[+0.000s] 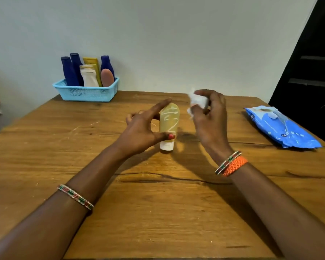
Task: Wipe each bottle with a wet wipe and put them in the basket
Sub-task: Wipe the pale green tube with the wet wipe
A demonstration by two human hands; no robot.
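Pale wall filled the background, with a dark doorway at the right edge. Below it I had the wooden bench (45,147) spread across most of my view. At its far left corner, against the wall, stood the blue basket (86,92), already holding six bottles upright: three dark blue, one yellow, one white and one pinkish. To the right lay the blue wipes pack (281,128), well apart from everything else.

At the centre, my left hand (141,132) steadied the yellow tube (169,124), which stood cap-down on the bench; the forefinger touched its top end and the thumb pressed near the white cap, the fingers otherwise spread. My right hand (210,121) hovered just beside the tube, its fingers curled round a bunched wet wipe (197,102), which was not touching the tube.

I judged the task nearly finished: this seemed the last bottle outside the basket, and it remained to be wiped and placed.
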